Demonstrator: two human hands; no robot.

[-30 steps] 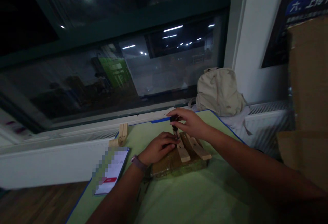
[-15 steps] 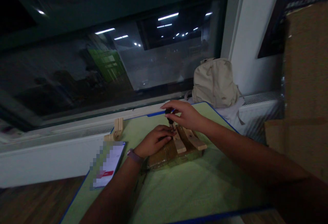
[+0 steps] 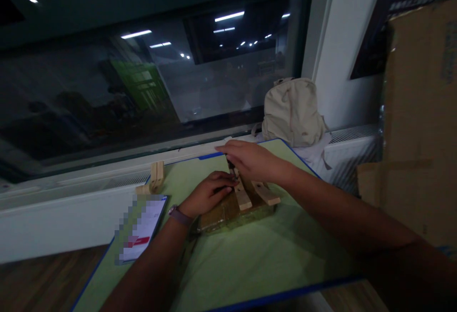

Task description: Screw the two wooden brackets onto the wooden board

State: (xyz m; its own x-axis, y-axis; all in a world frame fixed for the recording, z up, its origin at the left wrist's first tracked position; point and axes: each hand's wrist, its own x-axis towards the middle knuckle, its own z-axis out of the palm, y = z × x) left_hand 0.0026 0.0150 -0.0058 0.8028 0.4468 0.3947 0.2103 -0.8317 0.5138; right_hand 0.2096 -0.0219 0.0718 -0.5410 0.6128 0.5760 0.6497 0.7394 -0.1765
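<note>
A brown board (image 3: 217, 217) lies on the green table mat (image 3: 257, 259), with two pale wooden strips (image 3: 244, 200) on top of it. My left hand (image 3: 207, 193) rests on the board beside the near strip, fingers curled and pressing down. My right hand (image 3: 250, 160) is closed around a small dark-handled tool (image 3: 231, 165) that stands on the end of the strip. The tool's tip is hidden by my fingers.
A small wooden piece (image 3: 153, 181) stands at the mat's far left corner. A phone (image 3: 141, 229) lies on the left side. A beige backpack (image 3: 293, 112) sits on the window ledge. Cardboard boxes (image 3: 417, 112) stand to the right. A dark window is ahead.
My right hand has lowered onto the tool, closer to the strip. The view has shifted, so everything sits a little lower-left. My left hand stays on the board.
</note>
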